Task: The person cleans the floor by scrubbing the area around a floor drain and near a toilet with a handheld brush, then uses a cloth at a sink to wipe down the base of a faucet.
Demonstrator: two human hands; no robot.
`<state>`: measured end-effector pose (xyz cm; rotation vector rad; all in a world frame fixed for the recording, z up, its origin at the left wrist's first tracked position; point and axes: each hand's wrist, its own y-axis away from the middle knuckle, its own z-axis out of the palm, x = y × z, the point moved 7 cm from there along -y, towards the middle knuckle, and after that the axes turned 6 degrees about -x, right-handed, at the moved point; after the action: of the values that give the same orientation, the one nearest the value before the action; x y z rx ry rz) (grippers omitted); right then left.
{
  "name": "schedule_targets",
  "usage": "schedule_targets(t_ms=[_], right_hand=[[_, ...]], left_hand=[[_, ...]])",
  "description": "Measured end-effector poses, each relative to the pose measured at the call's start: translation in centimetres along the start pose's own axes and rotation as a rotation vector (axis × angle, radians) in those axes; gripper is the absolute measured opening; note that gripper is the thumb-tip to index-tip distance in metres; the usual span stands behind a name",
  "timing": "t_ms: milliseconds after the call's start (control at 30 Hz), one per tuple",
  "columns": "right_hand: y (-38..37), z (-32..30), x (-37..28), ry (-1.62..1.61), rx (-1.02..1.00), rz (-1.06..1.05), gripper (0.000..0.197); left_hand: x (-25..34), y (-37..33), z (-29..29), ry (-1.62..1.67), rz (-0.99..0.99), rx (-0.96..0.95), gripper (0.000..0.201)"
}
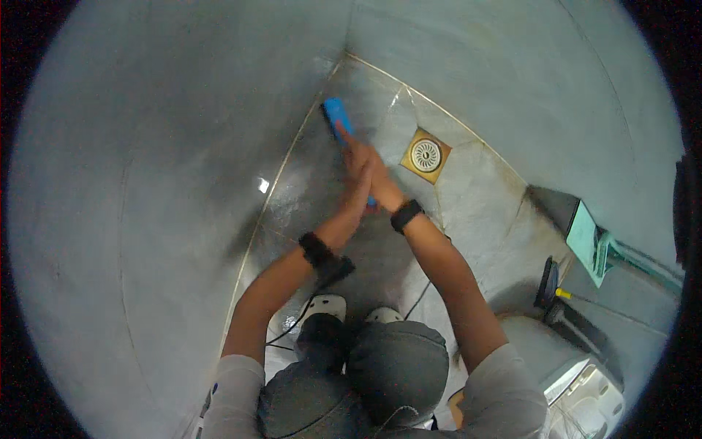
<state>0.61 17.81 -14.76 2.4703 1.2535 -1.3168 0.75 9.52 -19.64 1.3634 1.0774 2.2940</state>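
A blue scrub brush with dark bristles along its left side touches or nearly touches the wet floor, close to the foot of the left wall. My left hand and my right hand overlap on the brush, both closed around it. One finger stretches forward along its blue back. Below the hands, a small blue bit of the brush shows by the right wrist. Overlap and slight blur hide most of the individual fingers.
A square floor drain with a brass-coloured frame lies right of my hands. Further right are a green long-handled dustpan, a dark brush head on a pole and a white plastic container. Black cables run near my white shoes.
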Motion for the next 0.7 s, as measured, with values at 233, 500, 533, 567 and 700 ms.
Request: schedule_targets(t_ms=[233,500,533,567,700], right_hand=[[-0.5,-1.2,2.1,0.283,-0.288,0.184,0.06],[-0.1,-7.5,8.2,0.384,-0.257,0.525,0.054],[1.8,-8.4,8.8,0.396,-0.263,0.595,0.053],[3.7,-9.1,9.5,0.406,-0.27,0.666,0.053],[9.4,-13.3,10.2,0.406,-0.109,0.733,0.053]], left_hand=[[1.0,-1.8,2.8,0.192,0.068,-0.253,0.072],[3.2,-2.3,10.2,0.013,-0.093,-0.358,0.082],[0.9,-3.1,11.2,0.011,-0.138,-0.387,0.082],[-2.2,-4.4,12.1,0.01,-0.186,-0.415,0.083],[-9.0,-5.4,16.6,-0.007,-0.331,-0.502,0.084]])
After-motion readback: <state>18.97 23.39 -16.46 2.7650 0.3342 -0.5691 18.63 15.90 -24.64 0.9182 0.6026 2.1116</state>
